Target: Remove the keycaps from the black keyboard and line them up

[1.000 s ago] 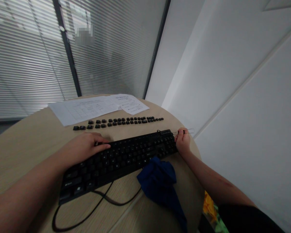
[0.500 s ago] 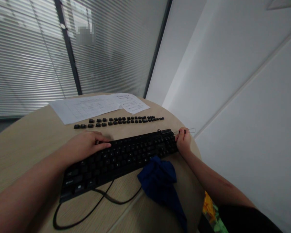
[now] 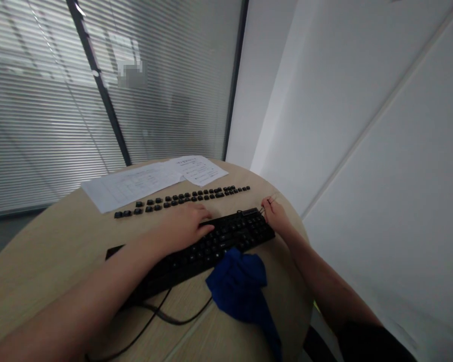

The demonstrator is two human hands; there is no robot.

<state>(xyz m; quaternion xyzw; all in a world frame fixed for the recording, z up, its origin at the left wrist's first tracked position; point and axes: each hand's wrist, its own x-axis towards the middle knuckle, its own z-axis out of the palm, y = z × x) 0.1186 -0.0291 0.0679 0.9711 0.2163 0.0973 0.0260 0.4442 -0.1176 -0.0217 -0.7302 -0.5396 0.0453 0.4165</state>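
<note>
A black keyboard (image 3: 226,233) lies slanted on the round table. My left hand (image 3: 186,223) is at its far edge near the middle, thumb over the keys and fingers beyond the edge, closed on it; the forearm hides much of its left part. At the keyboard's far right corner my right hand (image 3: 274,211) is closed on a thin wire keycap puller (image 3: 262,209), its wire ends showing past the fingers. Behind the keyboard several loose black keycaps (image 3: 149,208) lie in two rows; my left hand hides some of them.
White printed sheets (image 3: 136,181) lie at the back of the table (image 3: 41,251). A crumpled blue cloth (image 3: 239,286) rests against the keyboard's near side. A black cable (image 3: 173,321) loops in front. A white wall (image 3: 381,176) stands close on the right.
My left hand has slid right along the keyboard, from its left part to the middle. My right hand keeps the keycap puller, whose wire now points toward the keyboard's corner. The view has shifted slightly.
</note>
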